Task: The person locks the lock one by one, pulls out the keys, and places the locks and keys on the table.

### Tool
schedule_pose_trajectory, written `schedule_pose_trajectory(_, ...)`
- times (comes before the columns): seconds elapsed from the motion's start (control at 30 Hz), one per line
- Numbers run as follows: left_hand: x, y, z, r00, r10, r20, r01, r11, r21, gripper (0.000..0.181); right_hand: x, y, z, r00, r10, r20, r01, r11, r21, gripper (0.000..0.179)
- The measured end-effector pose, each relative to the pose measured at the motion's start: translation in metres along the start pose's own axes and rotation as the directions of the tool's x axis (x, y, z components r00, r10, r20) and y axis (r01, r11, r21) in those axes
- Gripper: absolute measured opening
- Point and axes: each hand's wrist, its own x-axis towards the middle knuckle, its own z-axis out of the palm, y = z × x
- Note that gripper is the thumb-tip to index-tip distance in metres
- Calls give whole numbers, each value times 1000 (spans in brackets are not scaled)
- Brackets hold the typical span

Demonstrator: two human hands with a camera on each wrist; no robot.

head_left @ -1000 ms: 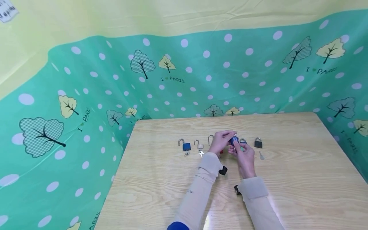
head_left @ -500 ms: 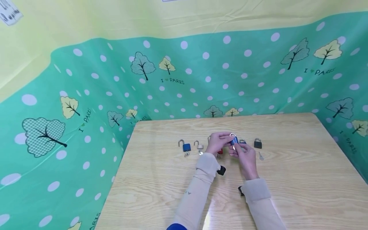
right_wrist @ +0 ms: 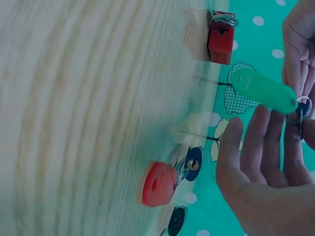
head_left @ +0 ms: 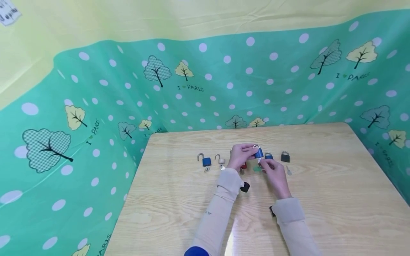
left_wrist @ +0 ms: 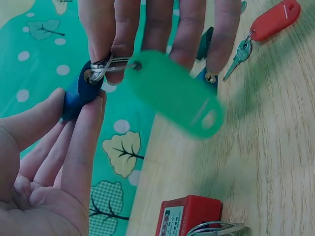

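Right now the blue padlock [head_left: 259, 153] is off the table, pinched at its body between the thumb and fingertips of the left hand [head_left: 239, 156], with its steel loop pointing up and looking closed in the head view. Just under the lock, the right hand [head_left: 273, 173] has its fingertips curled round the key ring at the keyhole; the left wrist view shows the ring and key head pressed against the lock's underside between those fingers, and a green tag [left_wrist: 173, 93] swinging free below them, blurred. Whether the key is fully seated or already turned cannot be told from these views.

As a judgement, the work stands midway along the row. Beyond the left fingers lie another blue padlock [head_left: 206, 161] and a small silver padlock [head_left: 221, 161], both with loops sprung open and keys beside them, so those look done. Beneath the left palm sits a red padlock [left_wrist: 189, 215], its loop lying flat against the wood. Past the right fingers another blue padlock [head_left: 268, 156] and a black padlock [head_left: 285, 156] rest with loops down, a loose key [head_left: 289, 171] near the black one; these appear yet to be opened. A red tag [right_wrist: 156, 184] on a key lies close to the right hand in its wrist view.

All of this rests on the wooden table [head_left: 336, 199], backed by a green dotted cloth [head_left: 96, 106]
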Motion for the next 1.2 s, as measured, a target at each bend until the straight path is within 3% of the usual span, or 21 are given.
schedule_pose_trajectory(0.37,0,2,4,1000,20,-17,-20,1000,-5,24,2,1,-4,999,-28,-29,28,1000,7,42)
schedule_pose_trajectory(0.7,1,-8,10,996,9,-93,-12,999,-33,22,-4,2,-6,999,-35,-42,36,999,20,38)
schedule_pose_trajectory(0.8,6,-12,7,988,2,-152,-13,997,-71,22,-7,3,-7,999,-25,-34,25,1000,-6,37)
schedule_pose_trajectory(0.93,12,-13,1,974,42,-221,-61,995,-82,21,-7,5,-8,998,-26,-53,22,997,-77,36)
schedule_pose_trajectory(1.07,13,-12,-2,979,54,-199,-63,997,-35,20,-4,6,-9,994,-59,-97,44,987,-155,35)
schedule_pose_trajectory(1.2,12,-11,1,980,50,-192,-42,998,46,19,1,3,-11,994,-73,-84,50,968,-246,33)
